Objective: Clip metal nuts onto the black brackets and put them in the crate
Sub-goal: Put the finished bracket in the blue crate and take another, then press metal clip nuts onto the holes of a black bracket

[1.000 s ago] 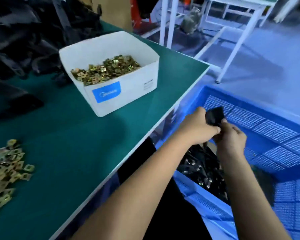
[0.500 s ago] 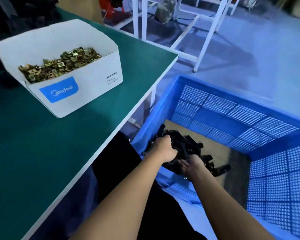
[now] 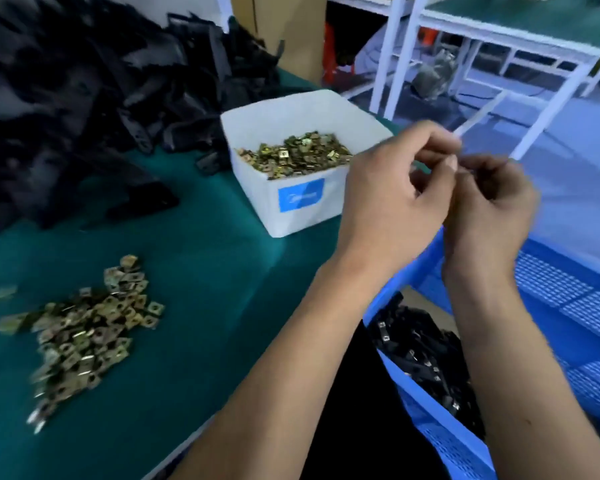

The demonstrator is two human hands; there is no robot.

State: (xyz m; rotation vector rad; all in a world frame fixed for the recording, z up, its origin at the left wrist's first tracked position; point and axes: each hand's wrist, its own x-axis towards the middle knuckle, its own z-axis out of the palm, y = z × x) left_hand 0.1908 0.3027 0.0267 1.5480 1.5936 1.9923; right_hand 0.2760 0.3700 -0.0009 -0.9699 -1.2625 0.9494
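Both hands are raised together above the right edge of the desk [image 3: 194, 237], just right of the white box. The left hand [image 3: 392, 195] has its fingers curled, the thumb and forefinger tips meeting near the right hand's fingertips. The right hand [image 3: 489, 209] is blurred, its fingers also curled inward. Whether either hand holds anything cannot be told; nothing is plainly seen between the fingers.

The white box [image 3: 302, 199], with a blue label on its front, stands on the green desk and is filled with brass-coloured nuts [image 3: 298, 152]. The left hand covers its right front corner from view. A second, loose heap of nuts [image 3: 87, 330] lies on the desk near the left, well apart from the box. Behind and left of the box a big pile of black brackets [image 3: 84, 98] covers the back of the desk, some touching the box's left side.

The blue crate [image 3: 568, 306] sits low beside the desk, under the forearms. Inside it lie brackets with nuts clipped on [image 3: 426, 355], partly hidden by the right forearm. White frames of another desk [image 3: 499, 46] stand beyond, on a grey floor.
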